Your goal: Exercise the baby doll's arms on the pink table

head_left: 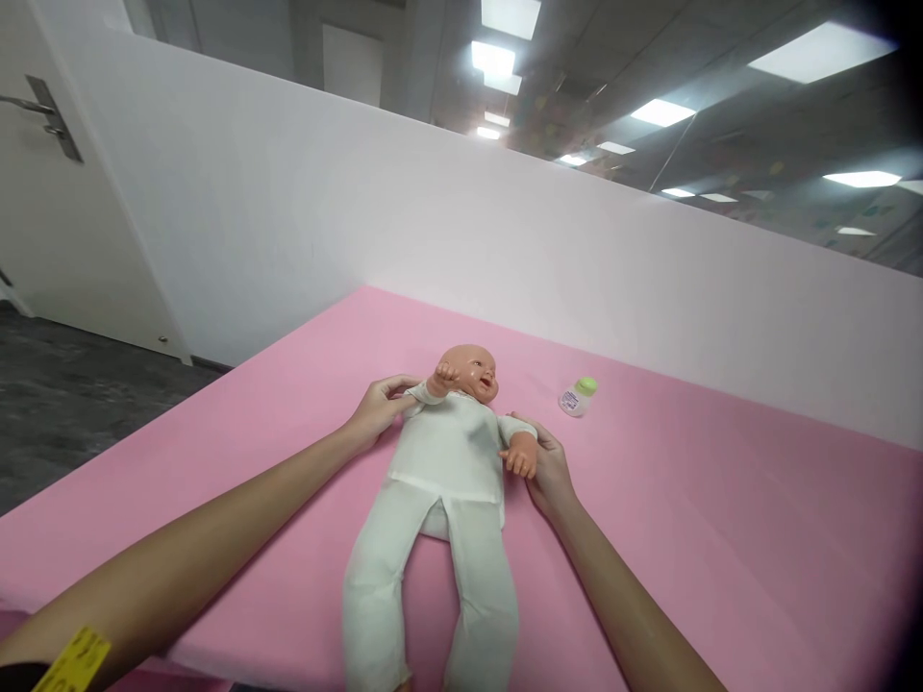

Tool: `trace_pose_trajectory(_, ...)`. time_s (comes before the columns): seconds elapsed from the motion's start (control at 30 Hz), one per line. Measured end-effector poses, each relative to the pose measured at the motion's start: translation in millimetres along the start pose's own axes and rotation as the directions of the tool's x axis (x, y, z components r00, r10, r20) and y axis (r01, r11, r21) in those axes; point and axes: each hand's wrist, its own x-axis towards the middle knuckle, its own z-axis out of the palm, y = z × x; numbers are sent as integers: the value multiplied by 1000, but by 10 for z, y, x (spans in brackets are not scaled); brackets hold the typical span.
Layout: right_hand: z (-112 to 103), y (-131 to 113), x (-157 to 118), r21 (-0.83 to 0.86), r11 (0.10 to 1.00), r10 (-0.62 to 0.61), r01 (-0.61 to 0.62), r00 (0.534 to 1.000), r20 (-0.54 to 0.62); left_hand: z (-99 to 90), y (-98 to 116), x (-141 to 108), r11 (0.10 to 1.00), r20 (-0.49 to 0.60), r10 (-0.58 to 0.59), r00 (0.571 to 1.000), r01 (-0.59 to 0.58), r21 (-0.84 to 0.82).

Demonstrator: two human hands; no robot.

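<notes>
A baby doll (pixel 447 452) in a white long-sleeved top and white trousers lies on its back on the pink table cover (pixel 288 567). Its head is at the far end and its legs point toward me. My left hand (pixel 379 413) grips the doll's arm on the left at the sleeve, the fingertips partly hidden behind it. On the other side my right hand (pixel 552 473) is closed around the doll's other sleeved arm, near its plastic hand. Most of my right fingers are hidden behind that arm.
A small clear bottle (pixel 575 397) with a green cap is on the cover, right of the doll's head. Behind the table runs a white partition wall (pixel 461 221). At the left are a door (pixel 64 221) with a metal handle and a dark floor (pixel 79 384).
</notes>
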Motion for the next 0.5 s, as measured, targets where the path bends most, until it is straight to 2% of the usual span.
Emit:
trace_pose_trajectory(0.13, 11, 7, 21, 0, 998, -62, 62, 996, -63, 3, 16, -2, 1000, -3, -6, 1000, 6, 5)
trace_pose_trajectory(0.33, -5, 9, 50, -8, 998, -59, 58, 996, -67, -7, 20, 12, 999, 2, -38, 999, 38, 27)
trace_pose_trajectory(0.5, -9, 10, 29, -48, 996, -70, 71, 997, 15, -3, 7, 15, 999, -3, -41, 999, 41, 3)
